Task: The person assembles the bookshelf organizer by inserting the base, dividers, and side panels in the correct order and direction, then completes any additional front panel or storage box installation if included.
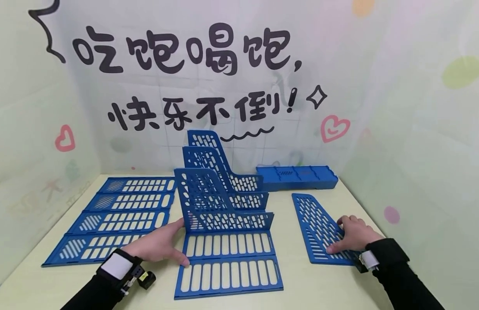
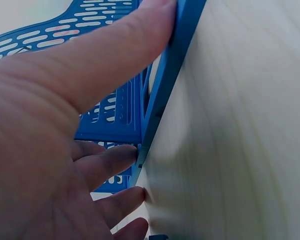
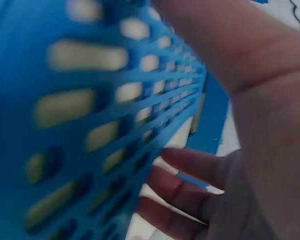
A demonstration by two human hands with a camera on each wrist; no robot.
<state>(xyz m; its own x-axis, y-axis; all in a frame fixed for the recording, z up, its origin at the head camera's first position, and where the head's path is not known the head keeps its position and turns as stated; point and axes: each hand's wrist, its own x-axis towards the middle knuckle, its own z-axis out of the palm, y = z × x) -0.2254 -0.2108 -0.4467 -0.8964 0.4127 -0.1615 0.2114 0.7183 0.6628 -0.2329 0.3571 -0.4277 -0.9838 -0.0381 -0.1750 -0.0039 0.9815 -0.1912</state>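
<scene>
A partly assembled blue file rack (image 1: 228, 275) stands in the middle, with three upright dividers (image 1: 208, 193) on its slatted base. My left hand (image 1: 159, 245) is at the base's left side. In the left wrist view, its thumb (image 2: 135, 40) touches the base edge and the extended fingers reach along it. To the right, a loose perforated divider panel (image 1: 314, 224) lies on the table. My right hand (image 1: 357, 234) grips its slanted right edge, thumb on top. In the right wrist view, fingertips (image 3: 157, 180) meet the panel's edge; their undersides are partly hidden.
Joined blue slatted panels (image 1: 119, 224) lie flat on the left of the table (image 1: 146, 288). A long blue stack of parts (image 1: 297, 177) sits at the back right. Printed curtain walls (image 1: 239, 86) enclose the table's back and sides.
</scene>
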